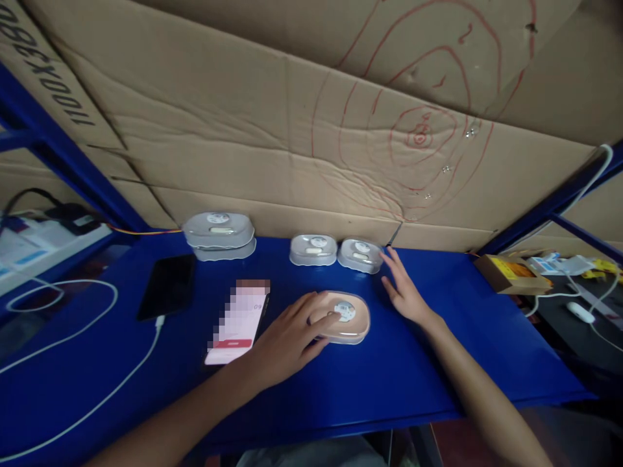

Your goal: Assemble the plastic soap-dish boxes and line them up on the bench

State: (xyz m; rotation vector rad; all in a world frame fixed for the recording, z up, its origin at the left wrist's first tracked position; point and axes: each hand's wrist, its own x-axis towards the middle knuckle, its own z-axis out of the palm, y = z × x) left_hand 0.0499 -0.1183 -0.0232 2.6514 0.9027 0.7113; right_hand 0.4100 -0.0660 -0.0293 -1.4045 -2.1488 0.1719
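A clear oval case with a peach-coloured inside and a round white label [357, 320] lies on the blue table [389, 389]. My left hand [294, 334] rests on its left side, fingers over the lid and the thumb at its near edge. Beyond it, two grey oval cases stand side by side, one on the left [313, 250] and one on the right [361, 255]. My right hand [405, 290] is at the near right of the right-hand grey case, fingers apart and holding nothing; whether a fingertip touches that case is unclear.
Two stacked grey cases [220, 235] stand at the back left. A lit phone [241, 324] lies left of my left hand, with a dark phone [167, 287] and white cable [131, 376] beyond. Cardboard [219, 130] walls the back; an open box [511, 274] sits at the right.
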